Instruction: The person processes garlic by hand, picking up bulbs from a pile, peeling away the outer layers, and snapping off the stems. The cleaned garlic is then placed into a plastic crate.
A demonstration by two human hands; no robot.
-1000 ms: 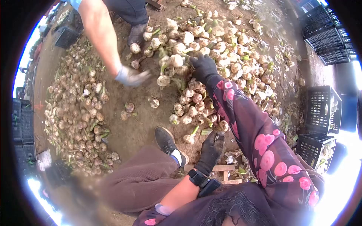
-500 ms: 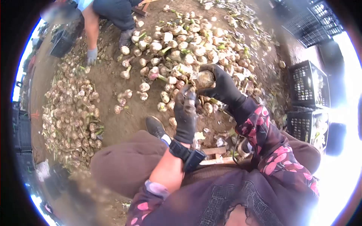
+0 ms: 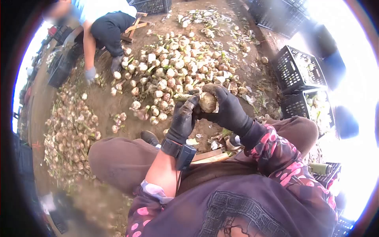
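In the head view, a whitish garlic bulb [image 3: 208,103] sits in my right hand [image 3: 232,111], whose black-gloved fingers are wrapped round its far and right sides. A stem sticks out from the bulb to the left. My left hand [image 3: 182,121], also in a black glove, is closed with thumb and fingertips against the bulb's stem side. Whether it grips the stem or some small tool is hidden. Just beyond both hands spreads a heap of garlic bulbs [image 3: 173,67] with short stems on bare soil.
A second garlic pile [image 3: 71,138] lies at the left. At the far left another person's gloved hand [image 3: 90,74] reaches to the ground by a dark crate [image 3: 61,71]. Black crates [image 3: 288,70] holding garlic stand at the right. A wooden piece [image 3: 209,156] lies near my legs.
The view has shifted, so the heap and crates appear further left. My left hand has come up against the bulb, which my right hand still holds. The other person shows more fully.
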